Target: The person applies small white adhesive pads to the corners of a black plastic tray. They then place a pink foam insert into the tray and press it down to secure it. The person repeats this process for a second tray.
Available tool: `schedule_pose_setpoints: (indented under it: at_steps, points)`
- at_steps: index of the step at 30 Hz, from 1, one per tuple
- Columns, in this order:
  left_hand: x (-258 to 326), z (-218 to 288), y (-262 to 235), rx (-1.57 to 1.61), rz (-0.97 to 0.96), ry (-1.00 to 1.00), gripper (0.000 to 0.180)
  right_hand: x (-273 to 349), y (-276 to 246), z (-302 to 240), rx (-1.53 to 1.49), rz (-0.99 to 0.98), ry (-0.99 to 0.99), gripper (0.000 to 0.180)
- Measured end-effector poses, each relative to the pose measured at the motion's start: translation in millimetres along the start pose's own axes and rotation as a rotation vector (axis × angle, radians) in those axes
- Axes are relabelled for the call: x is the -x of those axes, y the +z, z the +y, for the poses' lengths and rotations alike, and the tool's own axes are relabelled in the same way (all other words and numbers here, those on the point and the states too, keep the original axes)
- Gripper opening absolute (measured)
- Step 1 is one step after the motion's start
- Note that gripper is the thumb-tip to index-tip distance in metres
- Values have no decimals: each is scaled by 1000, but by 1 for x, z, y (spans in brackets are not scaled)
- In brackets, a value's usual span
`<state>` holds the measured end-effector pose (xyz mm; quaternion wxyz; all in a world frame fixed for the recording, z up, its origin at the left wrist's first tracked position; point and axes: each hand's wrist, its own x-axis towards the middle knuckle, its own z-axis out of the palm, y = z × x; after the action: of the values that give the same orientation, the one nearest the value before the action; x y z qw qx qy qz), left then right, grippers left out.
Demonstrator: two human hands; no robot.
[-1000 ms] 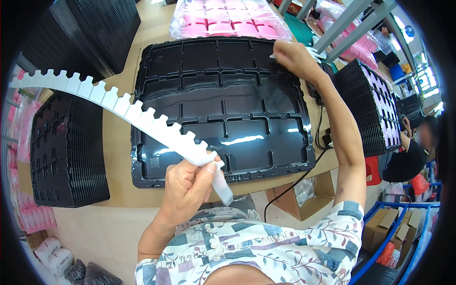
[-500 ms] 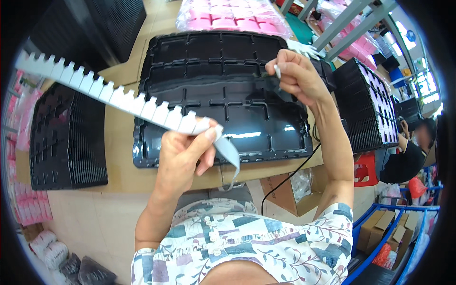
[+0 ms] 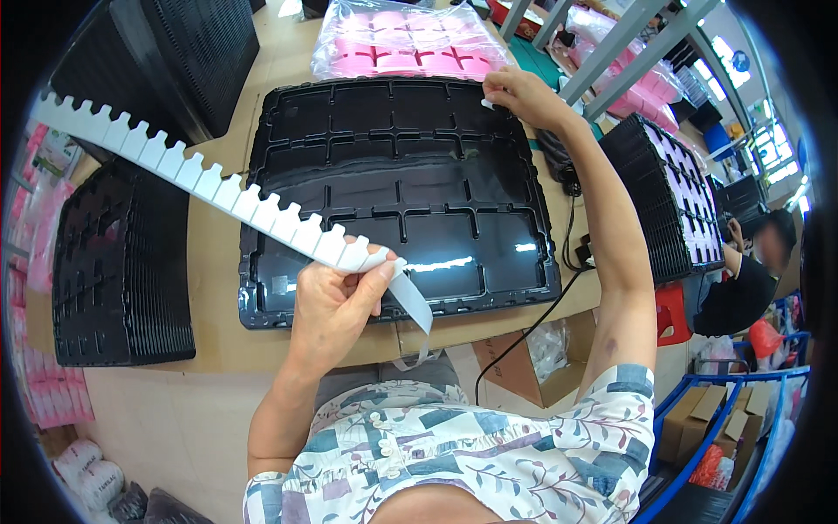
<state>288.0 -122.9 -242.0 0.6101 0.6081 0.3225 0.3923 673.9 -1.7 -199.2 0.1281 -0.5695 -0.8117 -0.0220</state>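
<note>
A long white notched paper strip is pinched in the left hand, held clear above the black compartmented plastic tray; a small white label is gripped by the right hand at the tray's far edge.

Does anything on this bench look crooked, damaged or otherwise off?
Nothing stands out. The black compartmented plastic tray lies flat and looks whole. The left hand holds a long white notched strip, and the right hand pinches a small white piece at the tray's far edge.
</note>
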Motion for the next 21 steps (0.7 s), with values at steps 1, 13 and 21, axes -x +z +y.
schedule_pose_setpoints:
  at_steps: [1, 13, 21]
  points:
    - [1, -1, -1, -18, -9, 11, 12, -1, 7, 6, 78, 11, -17, 15]
    - [5, -3, -1, 87, -1, 56, 10, 3, 12, 4, -160, -54, 162, 24]
    - [5, -4, -4, 104, -12, 51, 10, -11, 11, 19, -345, -129, 245, 19]
